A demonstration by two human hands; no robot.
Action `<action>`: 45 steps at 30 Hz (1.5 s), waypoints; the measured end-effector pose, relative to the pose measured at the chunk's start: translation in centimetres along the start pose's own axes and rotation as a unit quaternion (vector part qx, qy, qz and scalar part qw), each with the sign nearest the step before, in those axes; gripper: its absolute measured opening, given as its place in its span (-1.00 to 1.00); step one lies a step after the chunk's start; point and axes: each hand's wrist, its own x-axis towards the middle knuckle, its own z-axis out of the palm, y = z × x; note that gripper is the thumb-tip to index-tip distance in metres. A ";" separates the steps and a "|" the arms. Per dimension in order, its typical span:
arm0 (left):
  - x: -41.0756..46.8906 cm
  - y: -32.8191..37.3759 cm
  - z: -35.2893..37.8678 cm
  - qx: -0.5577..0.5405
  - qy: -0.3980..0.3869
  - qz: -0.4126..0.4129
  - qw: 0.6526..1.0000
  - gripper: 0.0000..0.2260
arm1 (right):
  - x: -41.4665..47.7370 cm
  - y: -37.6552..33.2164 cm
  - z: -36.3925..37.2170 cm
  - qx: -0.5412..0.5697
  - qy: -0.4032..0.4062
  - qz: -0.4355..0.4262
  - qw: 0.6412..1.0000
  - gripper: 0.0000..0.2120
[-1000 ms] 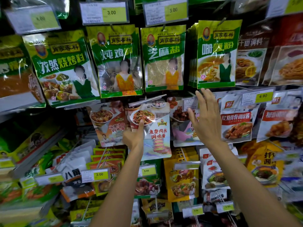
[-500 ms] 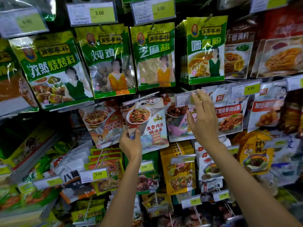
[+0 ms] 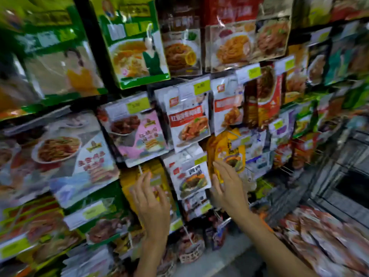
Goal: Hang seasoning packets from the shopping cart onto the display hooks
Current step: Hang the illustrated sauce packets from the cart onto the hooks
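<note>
The seasoning packets (image 3: 187, 120) on the wall are thin plastic film, smooth and glossy, with bright streaks of light across their faces. The big green packet (image 3: 139, 47) shines most, and its front is slightly crinkled. The yellow packet (image 3: 227, 150) is shiny too, and creased. The price tags (image 3: 201, 85) look like matt printed paper behind clear plastic covers. The display hooks (image 3: 287, 169) are thin bare metal wire. The shopping cart (image 3: 343, 162) is grey metal wire with a dull sheen. The packets in the cart (image 3: 323, 240) are glossy film, though blurred.
</note>
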 end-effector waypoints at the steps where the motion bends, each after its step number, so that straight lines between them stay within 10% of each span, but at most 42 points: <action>1: -1.3 1.7 1.8 -0.034 -0.062 -0.016 0.997 -0.74 | -0.8 1.6 -0.9 -0.003 -0.006 0.022 1.000 -0.62; 6: -8.3 10.3 10.3 -0.151 -0.292 -0.096 0.940 -0.75 | -4.8 10.1 -5.9 -0.026 0.013 0.120 0.992 -0.66; 14: -17.6 19.4 20.8 -0.200 -0.495 0.003 0.846 -0.82 | -11.8 21.8 -12.4 -0.051 0.072 0.333 0.939 -0.79; 28: -28.6 22.1 42.2 -0.131 -0.760 0.094 0.630 -0.70 | -18.9 40.2 -9.1 -0.055 0.172 0.662 0.727 -0.76; 45: -43.4 20.0 59.6 -0.019 -0.762 -0.056 0.645 -0.63 | -22.5 58.9 -3.4 0.035 0.261 0.835 0.484 -0.67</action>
